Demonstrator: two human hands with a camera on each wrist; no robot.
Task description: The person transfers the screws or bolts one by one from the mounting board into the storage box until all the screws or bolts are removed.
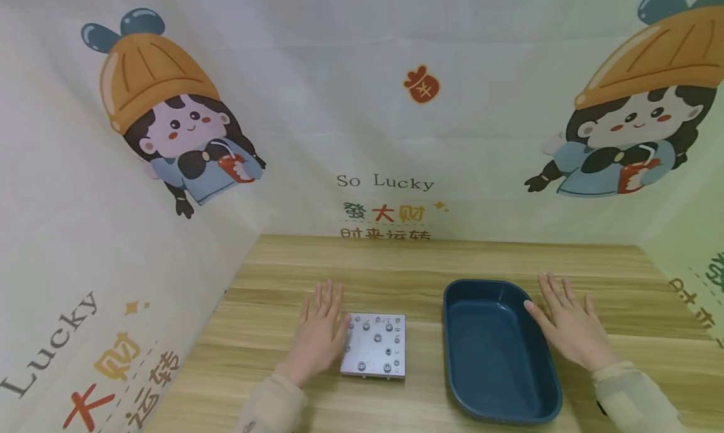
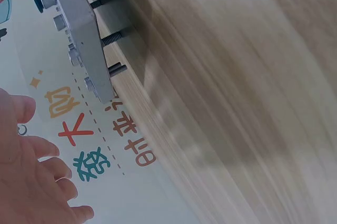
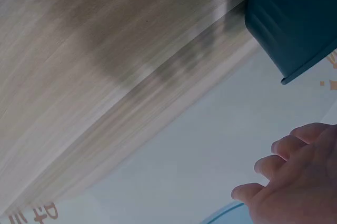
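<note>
Bolts stud the top of the metal plate, which sits just to the right of my left hand. From my head I see mainly the bolt heads; the left wrist view adds the edge and underside, where threaded ends stick out below the plate towards the desk. From above, my left thumb seems to meet the plate's side, yet that wrist view shows a gap between my fingers and the metal.

Off to the left of my right hand is the dark blue tray. My head view looks down into its smooth floor, while the right wrist view gives its outer wall instead. Seen from above, my right thumb overlaps the rim; I cannot tell whether it touches.

Both hands are back-up, coming in from pale sleeves. My left fingers reach ahead, slightly parted; my right ones slant forward and leftward, with the thumb stretched out towards the tray. Neither hand has hold of anything, and the fingers are extended and loosely spread. Beyond my fingertips, a printed cloth hangs behind the desk
</note>
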